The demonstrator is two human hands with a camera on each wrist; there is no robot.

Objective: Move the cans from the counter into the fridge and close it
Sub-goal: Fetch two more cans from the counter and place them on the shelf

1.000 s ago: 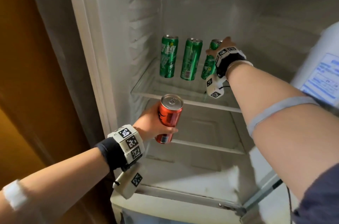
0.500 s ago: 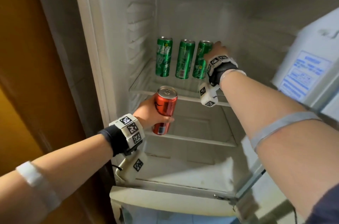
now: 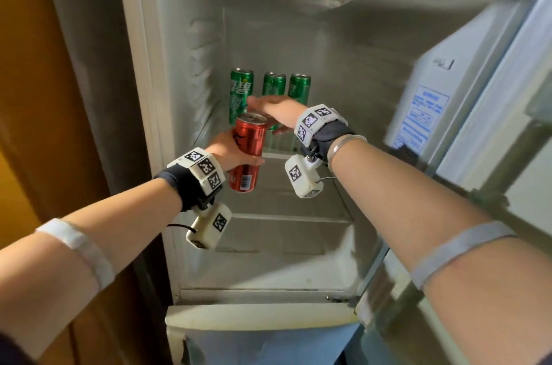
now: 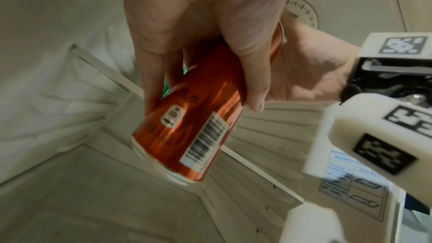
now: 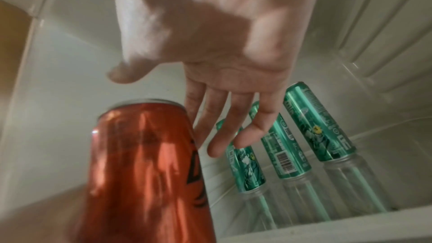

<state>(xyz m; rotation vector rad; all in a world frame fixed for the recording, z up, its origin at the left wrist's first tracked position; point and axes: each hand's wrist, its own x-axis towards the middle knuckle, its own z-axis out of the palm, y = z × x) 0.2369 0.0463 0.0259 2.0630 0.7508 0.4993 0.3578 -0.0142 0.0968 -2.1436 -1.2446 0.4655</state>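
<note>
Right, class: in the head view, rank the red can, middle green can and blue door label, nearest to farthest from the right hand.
1. red can, beside the fingertips of the right hand.
2. middle green can, behind it, further in.
3. blue door label, far right.

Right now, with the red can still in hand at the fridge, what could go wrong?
1. The right hand, open and empty, reaches across in front of the three green cans toward the red can; a careless sweep could topple one on the glass shelf.
2. The left hand holds the red can tilted in mid-air, so a fumbled handover may drop it.
3. The fridge door is open.
</note>
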